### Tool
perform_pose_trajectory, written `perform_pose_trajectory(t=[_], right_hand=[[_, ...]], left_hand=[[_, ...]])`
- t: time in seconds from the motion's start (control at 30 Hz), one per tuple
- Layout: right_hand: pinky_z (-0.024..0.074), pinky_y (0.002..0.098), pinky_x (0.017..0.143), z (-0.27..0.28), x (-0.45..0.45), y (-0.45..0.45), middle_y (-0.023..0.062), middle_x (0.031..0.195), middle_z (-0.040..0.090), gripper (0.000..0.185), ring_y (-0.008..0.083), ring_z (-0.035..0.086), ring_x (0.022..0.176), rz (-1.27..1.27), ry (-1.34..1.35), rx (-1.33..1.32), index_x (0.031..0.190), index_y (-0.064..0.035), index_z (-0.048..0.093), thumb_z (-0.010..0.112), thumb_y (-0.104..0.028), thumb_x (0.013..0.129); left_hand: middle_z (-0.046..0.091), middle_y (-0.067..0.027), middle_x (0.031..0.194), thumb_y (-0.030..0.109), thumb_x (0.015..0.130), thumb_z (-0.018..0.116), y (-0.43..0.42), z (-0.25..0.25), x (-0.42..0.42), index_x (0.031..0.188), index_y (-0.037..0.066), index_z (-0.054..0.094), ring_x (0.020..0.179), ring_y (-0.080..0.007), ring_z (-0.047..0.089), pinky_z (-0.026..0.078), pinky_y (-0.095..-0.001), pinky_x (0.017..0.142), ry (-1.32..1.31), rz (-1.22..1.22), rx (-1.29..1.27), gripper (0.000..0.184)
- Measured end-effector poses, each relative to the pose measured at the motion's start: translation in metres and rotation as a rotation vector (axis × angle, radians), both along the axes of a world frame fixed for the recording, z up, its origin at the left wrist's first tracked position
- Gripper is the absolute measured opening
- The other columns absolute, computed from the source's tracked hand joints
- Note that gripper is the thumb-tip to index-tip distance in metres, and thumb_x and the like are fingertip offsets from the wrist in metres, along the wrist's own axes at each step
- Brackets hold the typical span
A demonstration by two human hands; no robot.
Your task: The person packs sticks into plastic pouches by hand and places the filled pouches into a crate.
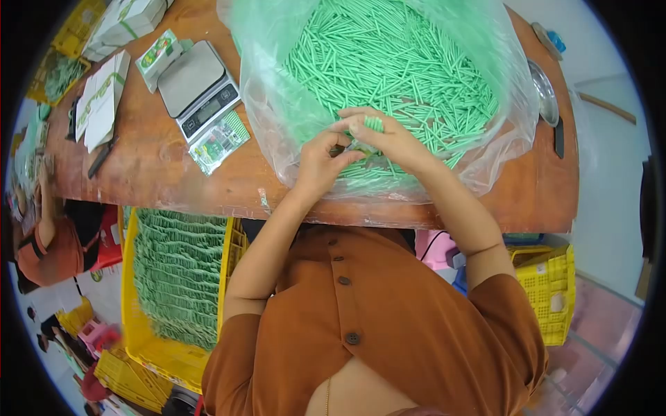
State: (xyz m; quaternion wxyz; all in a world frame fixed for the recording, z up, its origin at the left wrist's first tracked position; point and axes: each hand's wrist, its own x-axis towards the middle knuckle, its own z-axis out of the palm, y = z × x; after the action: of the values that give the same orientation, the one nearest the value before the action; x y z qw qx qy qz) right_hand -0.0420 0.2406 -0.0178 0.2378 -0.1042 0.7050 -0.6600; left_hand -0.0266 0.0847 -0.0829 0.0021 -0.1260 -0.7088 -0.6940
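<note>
Brown buttoned shirt point(312, 298) fills the spot closest to the lens, right below the big clear bag point(517, 114) on the wooden table point(257, 187), so let's use that bag as the landmark. It's loaded with loose green sticks point(395, 62), and both hands are at work over its near edge.

Right hand point(388, 139) has its fingers curled around a short bundle of sticks point(374, 123). Left hand point(322, 163) is pinching what looks like a small packet point(359, 148) between thumb and forefinger, just beside the right hand, above the bag's near edge. Most of that packet is hidden by the fingers, so I can't tell how wide its mouth is or whether anything's in it.

My read on the step: a counted or sized-up bunch is being fed into the packet. Next move, I'd say, calls for the left pinch to hold the opening steady while the right hand lines up the stick ends and slides them in without snagging the film.

Left of the bag sits a scale point(198, 83), with a packet showing green sticks point(220, 143) between it and the bag's near corner, so weighing might be part of the routine. Below and left of the bag, a yellow crate point(142, 343) holds rows of green packets point(180, 277).
</note>
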Motion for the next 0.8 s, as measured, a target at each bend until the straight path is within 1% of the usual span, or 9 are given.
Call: perform_pose_trajectory(t=[0.03, 0.1, 0.23, 0.33, 0.5, 0.57, 0.6, 0.73, 0.8], right_hand=[[0.0272, 0.0364, 0.101, 0.009, -0.002, 0.002, 0.0087, 0.12, 0.05, 0.043, 0.0205, 0.042, 0.116, 0.087, 0.211, 0.1, 0.119, -0.0038, 0.052, 0.047, -0.034, 0.089], [0.0277, 0.0354, 0.1, 0.016, -0.002, 0.008, 0.0098, 0.12, 0.05, 0.047, 0.0221, 0.042, 0.115, 0.049, 0.14, 0.006, 0.124, -0.0025, 0.046, 0.044, -0.035, 0.09], [0.0343, 0.032, 0.094, 0.037, -0.006, 0.015, 0.0085, 0.117, 0.052, 0.041, 0.018, 0.047, 0.106, -0.067, 0.118, -0.072, 0.116, -0.0016, 0.05, 0.043, -0.033, 0.091], [0.0398, 0.0281, 0.085, 0.043, -0.007, 0.009, 0.0058, 0.097, 0.057, 0.022, 0.0141, 0.051, 0.094, -0.047, 0.292, 0.134, 0.101, -0.001, 0.058, 0.05, -0.018, 0.089], [0.0403, 0.0326, 0.085, 0.088, -0.015, 0.001, 0.0076, 0.104, 0.058, 0.018, 0.021, 0.053, 0.098, -0.158, 0.6, 0.183, 0.094, -0.0053, 0.063, 0.057, -0.018, 0.084], [0.0404, 0.0351, 0.085, 0.092, -0.015, -0.01, 0.0087, 0.102, 0.058, 0.016, 0.0245, 0.053, 0.096, 0.066, 0.999, 0.641, 0.09, -0.0079, 0.065, 0.063, -0.019, 0.078], [0.0402, 0.0372, 0.083, 0.092, -0.017, -0.015, 0.0093, 0.099, 0.058, 0.015, 0.0275, 0.052, 0.095, 0.137, 1.029, 0.687, 0.086, -0.0087, 0.066, 0.067, -0.016, 0.073], [0.0439, 0.0355, 0.063, 0.119, -0.007, -0.043, 0.0119, 0.085, 0.057, 0.028, 0.0285, 0.056, 0.077, 0.154, 1.623, 0.746, 0.085, -0.0039, 0.066, 0.063, 0.0, 0.057], [0.044, 0.0355, 0.058, 0.123, 0.012, -0.078, 0.0121, 0.083, 0.057, 0.029, 0.0282, 0.054, 0.072, 0.387, 1.77, 0.622, 0.083, -0.0001, 0.064, 0.065, 0.006, 0.055]], left_hand=[[0.053, -0.0057, 0.069, 0.007, 0.068, 0.072, -0.001, 0.006, 0.0, 0.074, -0.001, 0.054, 0.059, -0.0133, 0.047, 0.038, -0.0258, 0.052, 0.02, -0.005, -0.016, 0.021], [0.053, -0.0054, 0.069, 0.006, 0.074, 0.068, -0.005, 0.015, 0.006, 0.076, -0.001, 0.055, 0.059, -0.0122, 0.047, 0.038, -0.0245, 0.054, 0.05, -0.041, -0.064, 0.015], [0.053, -0.0051, 0.067, 0.007, 0.08, 0.062, -0.005, 0.023, 0.0, 0.08, -0.002, 0.058, 0.06, -0.0109, 0.047, 0.038, -0.0239, 0.055, 0.065, 0.003, -0.05, 0.01], [0.056, -0.0048, 0.07, 0.01, 0.085, 0.057, -0.005, 0.036, -0.005, 0.089, -0.002, 0.061, 0.062, -0.0087, 0.048, 0.039, -0.0229, 0.056, 0.075, 0.064, 0.11, 0.013], [0.063, -0.0055, 0.08, 0.012, 0.089, 0.052, -0.023, 0.055, -0.01, 0.101, -0.002, 0.061, 0.067, -0.0075, 0.053, 0.043, -0.0214, 0.06, 0.171, 0.143, 0.098, 0.021], [0.064, -0.0074, 0.083, 0.012, 0.089, 0.052, -0.02, 0.056, -0.011, 0.1, -0.001, 0.062, 0.071, -0.009, 0.056, 0.045, -0.0221, 0.063, 0.183, 0.144, 0.171, 0.02], [0.065, -0.0093, 0.085, 0.012, 0.089, 0.052, -0.02, 0.057, -0.011, 0.1, -0.001, 0.062, 0.074, -0.0105, 0.058, 0.047, -0.0229, 0.066, 0.192, 0.149, 0.233, 0.019], [0.054, -0.017, 0.117, 0.016, 0.08, 0.062, -0.068, 0.1, 0.009, 0.119, 0.001, 0.049, 0.107, -0.0284, 0.052, 0.042, -0.0356, 0.09, 0.497, 0.072, -0.023, 0.043], [0.058, -0.0164, 0.097, 0.013, 0.071, 0.063, -0.1, 0.127, 0.034, 0.101, 0.001, 0.055, 0.091, -0.0305, 0.057, 0.048, -0.0366, 0.073, 0.489, 0.034, -0.4, 0.032]])
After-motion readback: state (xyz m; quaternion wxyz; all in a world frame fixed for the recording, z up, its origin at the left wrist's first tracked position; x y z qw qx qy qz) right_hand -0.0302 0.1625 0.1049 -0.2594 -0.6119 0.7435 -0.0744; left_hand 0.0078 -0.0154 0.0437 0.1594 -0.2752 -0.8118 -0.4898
